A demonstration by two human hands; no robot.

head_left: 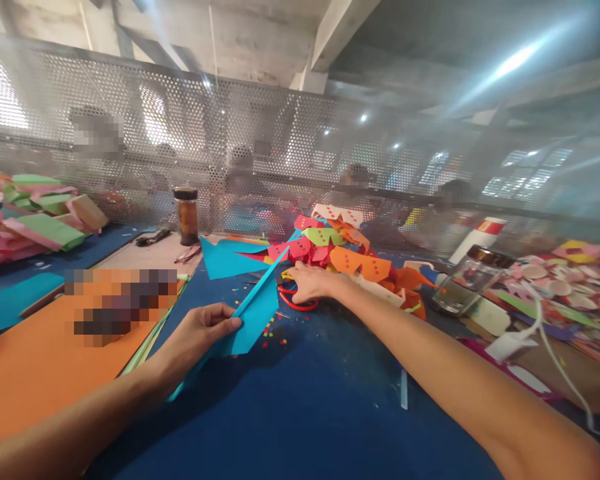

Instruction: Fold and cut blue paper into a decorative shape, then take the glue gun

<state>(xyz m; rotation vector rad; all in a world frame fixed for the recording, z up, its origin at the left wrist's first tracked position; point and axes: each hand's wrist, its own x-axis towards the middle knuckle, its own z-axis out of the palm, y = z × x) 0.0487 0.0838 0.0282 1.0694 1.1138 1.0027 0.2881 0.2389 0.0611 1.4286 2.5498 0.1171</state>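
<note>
My left hand (213,330) pinches a folded sheet of bright blue paper (260,310) between thumb and fingers, the sheet tilted above the table. Farther forward, my right hand (310,283) has its fingers curled down at a pair of red-handled scissors (300,307) lying on the blue table; the fingertips are partly hidden. Just beyond it lies a heap of coloured paper cutouts (363,263) with rows of punched dots. Another blue paper piece (225,257) lies behind the held sheet. Tiny paper bits (270,337) are scattered beneath.
Orange sheets (25,393) are stacked at the left, and a pile of pastel paper (40,213) lies behind them. A dark-lidded jar (186,217) stands near the perforated metal screen (280,133). At right are a tilted glass jar (467,283), a white cable (555,353) and paper pieces.
</note>
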